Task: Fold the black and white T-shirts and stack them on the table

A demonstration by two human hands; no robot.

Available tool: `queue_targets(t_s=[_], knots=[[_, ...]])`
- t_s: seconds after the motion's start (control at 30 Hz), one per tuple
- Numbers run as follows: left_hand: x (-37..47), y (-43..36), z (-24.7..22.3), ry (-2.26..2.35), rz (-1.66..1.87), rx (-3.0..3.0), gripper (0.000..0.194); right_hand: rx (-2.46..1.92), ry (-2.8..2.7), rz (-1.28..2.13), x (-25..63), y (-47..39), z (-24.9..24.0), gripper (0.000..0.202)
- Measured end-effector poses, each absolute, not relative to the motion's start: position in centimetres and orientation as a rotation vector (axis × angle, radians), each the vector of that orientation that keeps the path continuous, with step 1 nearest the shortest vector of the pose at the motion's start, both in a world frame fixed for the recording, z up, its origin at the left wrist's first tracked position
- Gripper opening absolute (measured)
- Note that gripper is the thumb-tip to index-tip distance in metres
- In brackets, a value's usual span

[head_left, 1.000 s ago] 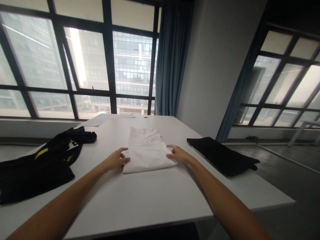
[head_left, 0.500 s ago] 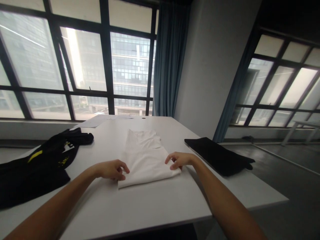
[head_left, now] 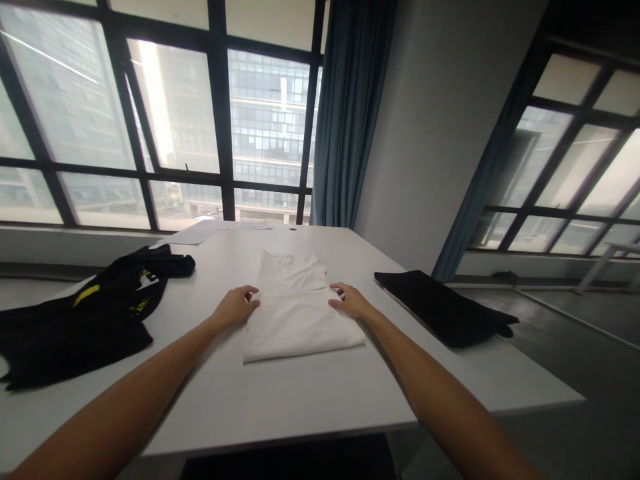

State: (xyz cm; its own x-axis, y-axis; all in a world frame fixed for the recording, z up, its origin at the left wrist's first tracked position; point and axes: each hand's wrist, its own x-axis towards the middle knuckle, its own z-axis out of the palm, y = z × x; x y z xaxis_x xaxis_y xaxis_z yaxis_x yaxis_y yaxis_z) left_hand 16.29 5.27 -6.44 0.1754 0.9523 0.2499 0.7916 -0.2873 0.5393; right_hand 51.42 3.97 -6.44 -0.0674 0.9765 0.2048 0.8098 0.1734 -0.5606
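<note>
A folded white T-shirt lies on the white table in front of me, its straight folded edge toward me and its crumpled upper part toward the window. My left hand is at the shirt's left edge, thumb and forefinger apart, fingertips touching the fabric. At the opposite edge, my right hand rests in much the same way, with a gap between its curved thumb and forefinger. Neither hand visibly pinches the cloth. The remaining fingers of both hands are partly hidden.
On the left lies a black garment with yellow and white print. A folded black cloth sits by the table's right edge. Sheets of paper lie at the far left of the table. Windows and a blue curtain stand beyond.
Both hands have moved away from me, from the shirt's near corners to partway up its sides. The shirt keeps its folded shape. The view has tilted slightly downward.
</note>
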Motion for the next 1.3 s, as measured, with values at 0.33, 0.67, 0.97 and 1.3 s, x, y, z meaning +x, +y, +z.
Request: queue_targets(t_s=[0.33,0.67,0.97,1.3], knots=[[16.4,6.2,-6.3,1.156,1.137,1.827,0.056,-1.375,-1.684,0.492,51.6,3.9,-5.2,0.039],[19.6,1.4,-7.5,1.272,0.506,2.593,0.063,-1.618,-2.224,0.165,48.2,1.6,-5.8,0.058],[17.6,1.6,-8.2,1.201,0.310,2.614,0.068,-1.796,-2.459,0.446,47.4,0.3,-6.6,0.073],[12.0,3.8,-6.2,1.295,0.215,2.544,0.057,-1.689,-2.417,0.565,52.1,1.4,-5.4,0.056]])
